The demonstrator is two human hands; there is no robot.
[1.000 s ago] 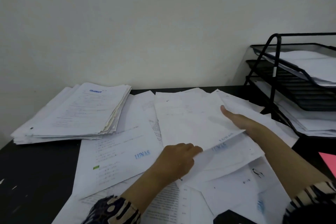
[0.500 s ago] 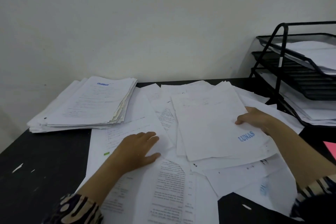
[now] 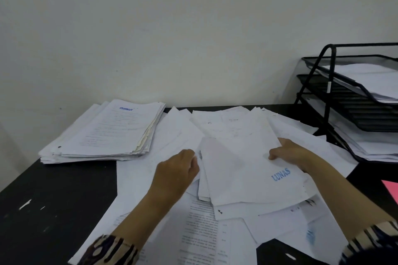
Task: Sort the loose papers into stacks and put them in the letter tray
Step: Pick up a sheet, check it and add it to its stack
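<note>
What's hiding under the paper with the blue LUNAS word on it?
More white sheets lie under the LUNAS paper, their edges poking out at its left and bottom. Both hands hold this bundle. What's printed on the covered sheets cannot be seen.

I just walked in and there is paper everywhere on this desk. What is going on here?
A person is sorting loose papers on a black desk. The left hand and right hand grip opposite edges of a small bundle of sheets, the top one stamped LUNAS in blue. More loose sheets lie spread under and around it. A squared-up stack sits at the far left, and the black letter tray on the right already has paper on some tiers.
</note>
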